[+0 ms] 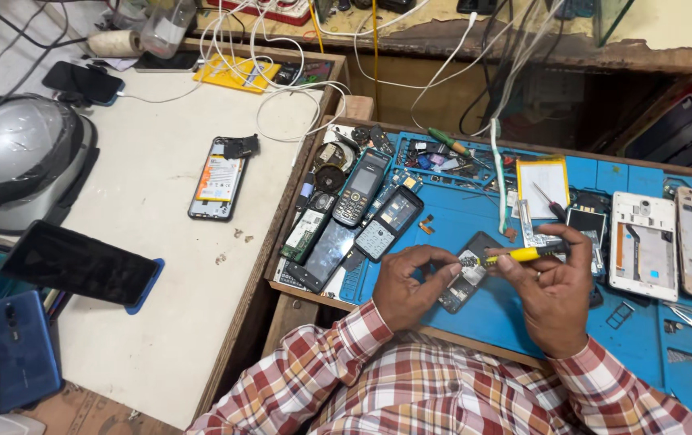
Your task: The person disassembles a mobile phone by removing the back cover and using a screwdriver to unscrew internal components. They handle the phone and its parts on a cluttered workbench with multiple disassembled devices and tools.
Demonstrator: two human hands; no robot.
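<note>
Small dark phone (467,278) lies on blue mat (475,322), pinned by curled fingers of left hand (406,286); yellow screwdriver (515,256) is pinched in right hand (551,294), its long axis running leftward, tip at phone's top edge just beside left fingertips

We have one head-worn view, looking steeply down from close above our left hand (407,283) and right hand (554,292), with the blue mat (475,314) beneath them.
</note>
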